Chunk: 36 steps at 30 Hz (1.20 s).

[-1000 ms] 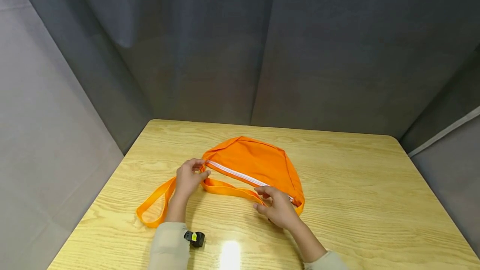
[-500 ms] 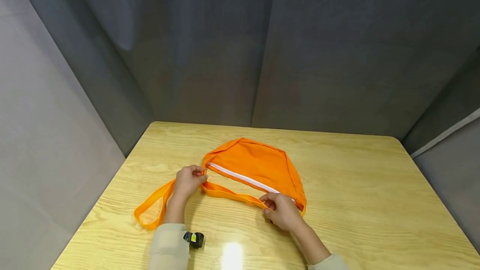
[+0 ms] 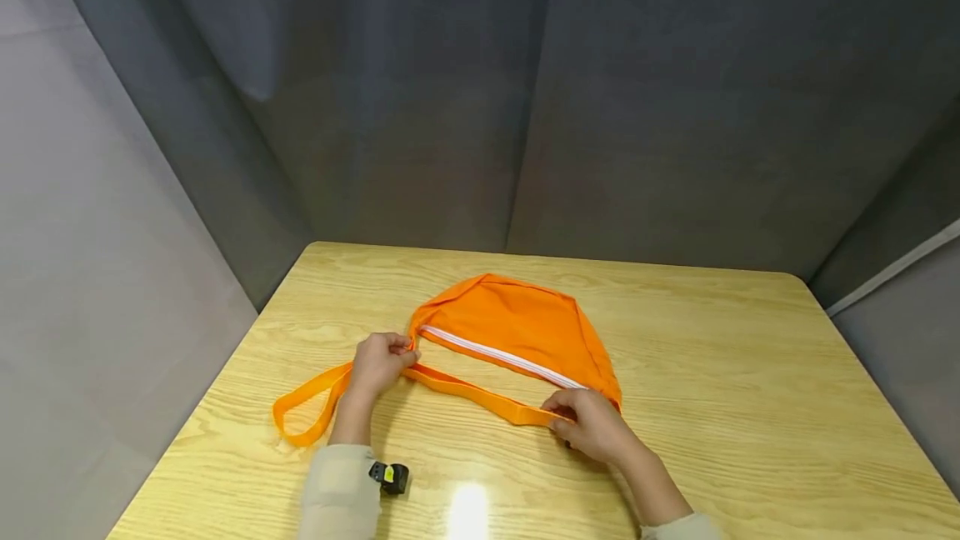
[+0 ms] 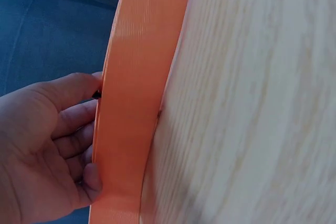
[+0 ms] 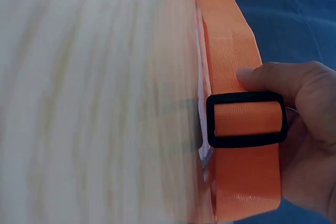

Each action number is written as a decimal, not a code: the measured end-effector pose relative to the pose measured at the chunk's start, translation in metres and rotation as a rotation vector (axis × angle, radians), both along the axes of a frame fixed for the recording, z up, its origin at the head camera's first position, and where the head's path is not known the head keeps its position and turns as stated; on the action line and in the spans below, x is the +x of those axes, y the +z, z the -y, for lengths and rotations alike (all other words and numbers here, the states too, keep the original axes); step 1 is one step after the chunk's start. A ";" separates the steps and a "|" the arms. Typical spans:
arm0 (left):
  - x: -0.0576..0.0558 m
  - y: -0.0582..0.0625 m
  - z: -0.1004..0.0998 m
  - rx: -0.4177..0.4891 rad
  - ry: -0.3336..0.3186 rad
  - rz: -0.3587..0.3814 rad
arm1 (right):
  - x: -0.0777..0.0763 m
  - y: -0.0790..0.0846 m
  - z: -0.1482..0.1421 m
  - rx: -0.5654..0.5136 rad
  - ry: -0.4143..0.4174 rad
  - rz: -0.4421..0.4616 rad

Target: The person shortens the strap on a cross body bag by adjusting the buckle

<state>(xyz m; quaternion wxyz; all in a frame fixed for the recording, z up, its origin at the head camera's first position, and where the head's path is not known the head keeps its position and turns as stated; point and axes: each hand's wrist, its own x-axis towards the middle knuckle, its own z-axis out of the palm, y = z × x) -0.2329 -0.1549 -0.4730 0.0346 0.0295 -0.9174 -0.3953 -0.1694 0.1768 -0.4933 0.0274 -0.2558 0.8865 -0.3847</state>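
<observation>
An orange half-moon waist bag (image 3: 517,319) lies on the table, its white zipper (image 3: 498,354) running along the near edge. Its orange strap (image 3: 472,394) stretches between the two hands in front of the zipper. At the bag's left corner the left hand (image 3: 377,365) pinches the strap; in the left wrist view its thumb and fingers meet the band's edge. The right hand (image 3: 592,423) pinches the strap near the bag's right corner. Close to that thumb, in the right wrist view, a black slide buckle (image 5: 247,119) sits on the strap.
A loop of loose strap (image 3: 303,419) lies on the wooden table (image 3: 720,407) left of the left forearm. A small black device (image 3: 390,477) is at the left sleeve. Grey curtains (image 3: 420,107) hang behind and beside the table.
The right hand has moved right and toward the person, closing on the strap and drawing it straighter. The left hand has closed its pinch and come slightly nearer; the bag has shifted slightly right.
</observation>
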 end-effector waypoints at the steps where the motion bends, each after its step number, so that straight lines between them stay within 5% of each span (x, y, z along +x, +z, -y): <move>1: 0.000 -0.001 -0.001 -0.005 -0.002 0.007 | 0.000 0.000 -0.004 0.008 -0.009 -0.002; 10: 0.001 0.002 -0.005 -0.068 -0.008 0.012 | 0.000 0.002 -0.030 -0.005 -0.012 -0.041; 19: 0.005 0.009 0.000 -0.139 -0.005 0.010 | 0.001 0.003 -0.057 0.030 -0.138 -0.035; 36: 0.012 -0.001 0.003 -0.084 -0.029 -0.027 | -0.004 0.003 -0.063 0.019 -0.157 -0.017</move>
